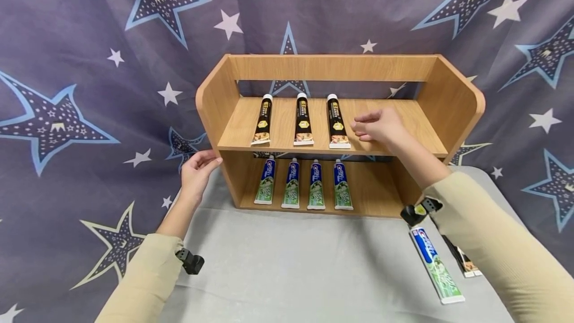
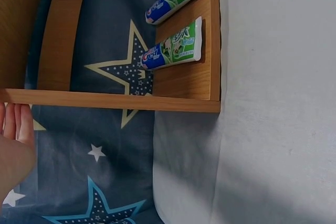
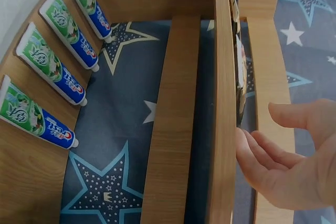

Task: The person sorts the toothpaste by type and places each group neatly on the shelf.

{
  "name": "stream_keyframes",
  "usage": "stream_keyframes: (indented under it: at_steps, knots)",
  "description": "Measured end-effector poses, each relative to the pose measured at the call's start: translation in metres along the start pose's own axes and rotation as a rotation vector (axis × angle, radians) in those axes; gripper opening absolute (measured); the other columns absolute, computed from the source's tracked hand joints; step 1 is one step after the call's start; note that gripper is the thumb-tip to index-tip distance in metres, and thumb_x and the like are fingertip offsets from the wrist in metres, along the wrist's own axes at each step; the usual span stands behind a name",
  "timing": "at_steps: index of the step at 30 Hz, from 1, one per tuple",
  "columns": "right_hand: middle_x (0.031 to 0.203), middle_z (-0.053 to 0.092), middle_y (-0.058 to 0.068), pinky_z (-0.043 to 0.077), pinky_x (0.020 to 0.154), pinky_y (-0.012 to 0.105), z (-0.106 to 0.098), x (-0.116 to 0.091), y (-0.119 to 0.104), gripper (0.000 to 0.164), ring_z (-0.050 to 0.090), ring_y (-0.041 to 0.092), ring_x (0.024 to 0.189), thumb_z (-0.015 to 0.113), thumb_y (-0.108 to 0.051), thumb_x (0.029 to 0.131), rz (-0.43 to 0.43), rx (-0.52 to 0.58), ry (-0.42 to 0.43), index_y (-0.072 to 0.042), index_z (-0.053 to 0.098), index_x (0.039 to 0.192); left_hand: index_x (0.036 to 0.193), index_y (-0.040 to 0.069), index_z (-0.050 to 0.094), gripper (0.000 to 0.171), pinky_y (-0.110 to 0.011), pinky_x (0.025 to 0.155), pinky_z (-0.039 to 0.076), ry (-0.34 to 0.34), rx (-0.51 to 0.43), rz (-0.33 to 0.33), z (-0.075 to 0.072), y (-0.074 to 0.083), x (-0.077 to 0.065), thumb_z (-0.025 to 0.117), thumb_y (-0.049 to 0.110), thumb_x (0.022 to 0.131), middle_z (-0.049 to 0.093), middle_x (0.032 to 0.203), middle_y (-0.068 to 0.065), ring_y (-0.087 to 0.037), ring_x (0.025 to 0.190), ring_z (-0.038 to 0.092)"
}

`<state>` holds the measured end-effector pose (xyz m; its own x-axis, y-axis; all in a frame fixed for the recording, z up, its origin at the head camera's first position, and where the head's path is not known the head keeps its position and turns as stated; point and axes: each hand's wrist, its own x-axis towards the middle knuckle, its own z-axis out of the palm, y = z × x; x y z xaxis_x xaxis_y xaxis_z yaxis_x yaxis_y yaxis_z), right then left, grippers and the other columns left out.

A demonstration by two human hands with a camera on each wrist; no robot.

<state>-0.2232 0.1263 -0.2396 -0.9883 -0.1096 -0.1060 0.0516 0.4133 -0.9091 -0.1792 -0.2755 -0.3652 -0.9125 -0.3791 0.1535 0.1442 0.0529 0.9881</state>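
My right hand (image 1: 378, 124) hovers over the upper board, just right of the rightmost black toothpaste tube (image 1: 337, 122). Nothing is in it; the right wrist view shows the thumb apart from the loosely bent fingers (image 3: 262, 156). Two more black tubes, a middle one (image 1: 303, 119) and a left one (image 1: 263, 119), lie beside it, white caps toward the back. My left hand (image 1: 197, 173) rests its fingers against the outer left side of the wooden shelf (image 1: 226, 176). In the left wrist view those fingers (image 2: 18, 121) lie straight along the panel.
Several blue-and-green toothpaste tubes (image 1: 316, 186) lie in a row on the lower board. On the grey tabletop (image 1: 287, 263), another blue-and-green tube (image 1: 437, 265) lies at the right, next to a black tube (image 1: 466, 263) partly hidden under my right sleeve. A star-patterned curtain (image 1: 112, 113) hangs behind.
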Motion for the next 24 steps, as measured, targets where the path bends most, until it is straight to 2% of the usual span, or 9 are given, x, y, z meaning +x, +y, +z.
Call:
stream_keyframes:
  at_steps: [6, 9, 12, 16, 19, 21, 24]
  knots:
    - [0.107, 0.072, 0.009, 0.057, 0.069, 0.013, -0.006, -0.025, 0.013, 0.044, 0.064, -0.007, 0.071, 0.063, -0.016, 0.092, -0.079, -0.044, -0.012, 0.010, 0.054, 0.127, 0.090, 0.014, 0.062, 0.019, -0.008, 0.075, 0.052, 0.001, -0.008, 0.008, -0.001, 0.001, 0.001, 0.067, -0.003, 0.084, 0.065, 0.079, 0.019, 0.004, 0.080, 0.062]
    - [0.111, 0.071, 0.015, 0.056, 0.070, 0.012, -0.008, -0.041, 0.021, 0.042, 0.063, -0.009, 0.073, 0.063, -0.018, 0.093, -0.116, -0.093, 0.011, 0.008, 0.057, 0.125, 0.090, 0.013, 0.062, 0.019, -0.008, 0.075, 0.052, -0.003, -0.017, 0.010, 0.000, 0.000, 0.000, 0.067, -0.003, 0.084, 0.066, 0.079, 0.019, 0.004, 0.080, 0.062]
    - [0.120, 0.065, 0.025, 0.056, 0.071, 0.010, -0.010, -0.054, 0.032, 0.041, 0.062, -0.012, 0.073, 0.062, -0.021, 0.093, -0.152, -0.132, 0.041, 0.006, 0.058, 0.124, 0.092, 0.012, 0.062, 0.018, -0.008, 0.076, 0.052, -0.004, -0.014, 0.012, 0.000, 0.000, 0.000, 0.067, -0.003, 0.084, 0.066, 0.079, 0.019, 0.004, 0.080, 0.063]
    - [0.120, 0.065, 0.026, 0.055, 0.070, 0.010, -0.013, -0.068, 0.052, 0.041, 0.060, -0.014, 0.072, 0.063, -0.023, 0.093, -0.170, -0.166, 0.076, 0.005, 0.060, 0.122, 0.094, 0.010, 0.062, 0.017, -0.008, 0.076, 0.052, -0.004, -0.008, 0.010, 0.000, 0.001, 0.000, 0.067, -0.003, 0.084, 0.066, 0.079, 0.020, 0.004, 0.081, 0.063]
    - [0.107, 0.073, 0.013, 0.056, 0.070, 0.011, -0.014, -0.075, 0.072, 0.040, 0.061, -0.013, 0.072, 0.064, -0.023, 0.092, -0.159, -0.160, 0.095, 0.006, 0.061, 0.120, 0.095, 0.009, 0.062, 0.017, -0.008, 0.076, 0.052, -0.004, -0.009, 0.012, 0.000, 0.000, 0.000, 0.067, -0.003, 0.084, 0.066, 0.079, 0.020, 0.004, 0.081, 0.063]
    - [0.098, 0.074, 0.000, 0.056, 0.070, 0.012, -0.015, -0.079, 0.086, 0.040, 0.062, -0.012, 0.073, 0.065, -0.022, 0.092, -0.133, -0.142, 0.099, 0.006, 0.061, 0.120, 0.095, 0.009, 0.062, 0.017, -0.008, 0.076, 0.052, -0.001, -0.008, 0.013, 0.000, 0.000, 0.000, 0.068, -0.003, 0.084, 0.066, 0.079, 0.020, 0.004, 0.081, 0.063]
    - [0.095, 0.074, -0.003, 0.057, 0.069, 0.013, -0.016, -0.084, 0.107, 0.040, 0.062, -0.012, 0.073, 0.064, -0.021, 0.092, -0.084, -0.129, 0.095, 0.008, 0.059, 0.120, 0.094, 0.010, 0.062, 0.017, -0.008, 0.076, 0.052, -0.001, -0.007, 0.010, 0.000, 0.000, -0.001, 0.068, -0.003, 0.084, 0.065, 0.079, 0.020, 0.004, 0.081, 0.063]
